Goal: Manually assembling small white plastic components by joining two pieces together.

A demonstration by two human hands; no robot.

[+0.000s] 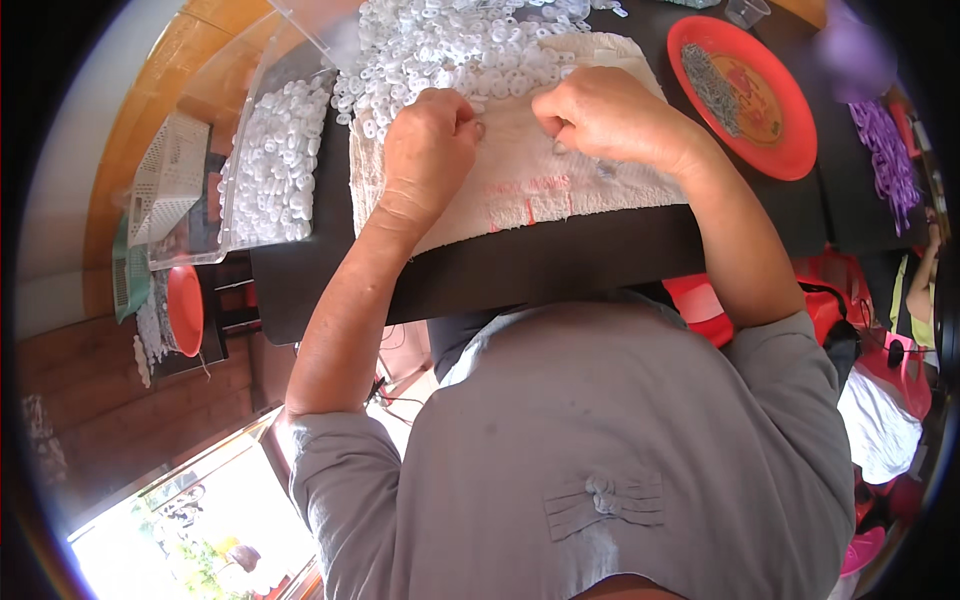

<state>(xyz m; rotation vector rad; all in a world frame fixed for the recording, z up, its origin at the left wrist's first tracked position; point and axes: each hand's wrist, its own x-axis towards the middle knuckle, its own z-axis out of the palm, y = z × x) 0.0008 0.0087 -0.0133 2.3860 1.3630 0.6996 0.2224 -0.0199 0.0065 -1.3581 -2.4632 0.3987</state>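
My left hand [432, 150] is closed, thumb and fingers pinched together over a cream towel [520, 205]. What it pinches is too small to make out. To its right, my right hand [615, 118] is also closed in a pinch, with its fingertips pointing left and something tiny at them that I cannot name. A gap of bare towel separates the two hands. Just beyond them lies a big heap of small white plastic rings [440, 50], spilling onto the towel's far part.
A clear plastic bin [228, 200] holds more white rings on the left. At the right stands a red oval plate [800, 130] with small grey metal pieces [708, 85]. Purple cords [882, 150] hang farther right. The dark table's [560, 255] near edge is close to my body.
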